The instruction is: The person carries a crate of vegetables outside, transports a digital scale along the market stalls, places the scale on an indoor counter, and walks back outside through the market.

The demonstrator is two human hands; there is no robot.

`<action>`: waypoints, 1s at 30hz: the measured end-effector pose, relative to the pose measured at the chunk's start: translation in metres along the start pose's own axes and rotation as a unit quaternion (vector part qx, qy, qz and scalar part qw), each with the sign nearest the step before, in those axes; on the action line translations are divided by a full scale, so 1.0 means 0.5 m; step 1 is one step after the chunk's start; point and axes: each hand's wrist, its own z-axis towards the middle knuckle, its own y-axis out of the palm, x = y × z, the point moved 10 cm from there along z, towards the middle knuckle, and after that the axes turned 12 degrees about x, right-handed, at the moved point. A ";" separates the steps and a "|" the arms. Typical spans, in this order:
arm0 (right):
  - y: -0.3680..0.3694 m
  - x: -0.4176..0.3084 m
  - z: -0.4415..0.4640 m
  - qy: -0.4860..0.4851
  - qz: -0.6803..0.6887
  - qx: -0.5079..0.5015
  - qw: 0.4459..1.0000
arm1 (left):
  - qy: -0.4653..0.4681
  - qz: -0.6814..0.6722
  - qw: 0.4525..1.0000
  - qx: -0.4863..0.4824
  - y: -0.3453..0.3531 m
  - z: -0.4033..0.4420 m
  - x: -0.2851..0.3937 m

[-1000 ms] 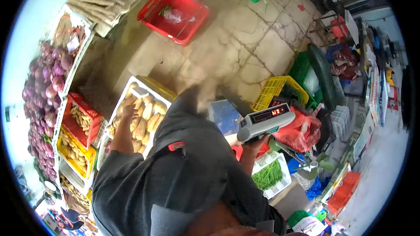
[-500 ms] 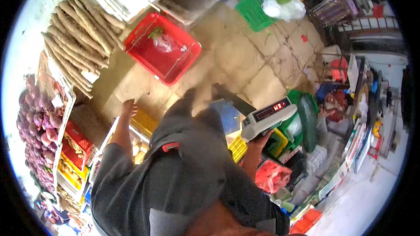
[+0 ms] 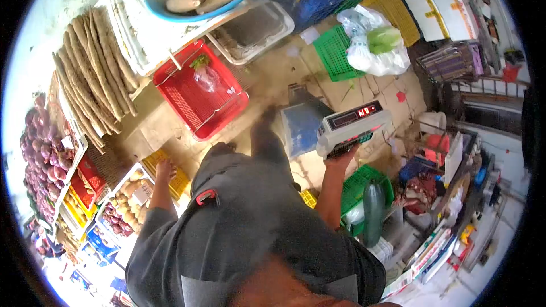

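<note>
My right hand (image 3: 341,157) grips a grey digital scale's display head (image 3: 354,128) from beneath, with red digits lit on its face. Just left of it is a flat blue panel (image 3: 301,128) with a dark bar along its far side; I cannot tell whether they are joined. On the other side, my left hand (image 3: 165,169) hangs with fingers curled and nothing visible in it, near a yellow crate (image 3: 181,181) and a box of potatoes (image 3: 133,196). A red basket (image 3: 219,102) holding a bag of greens stands on the floor ahead.
Long brown roots (image 3: 94,74) and purple onions (image 3: 42,153) lie at left. A blue basin (image 3: 205,16) of large tubers tops the table ahead. White bags rest by a green basket (image 3: 335,54). At right, a winter melon (image 3: 373,213) lies over another green basket (image 3: 352,193) amid clutter.
The view has shifted, bringing the blue basin into sight. My right hand still holds the scale's display head, now farther ahead of my body. The left hand stays at my side.
</note>
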 end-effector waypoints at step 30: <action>0.549 0.293 0.764 0.137 -0.080 -0.128 0.979 | 0.000 -0.053 0.979 0.194 0.052 -0.377 -0.143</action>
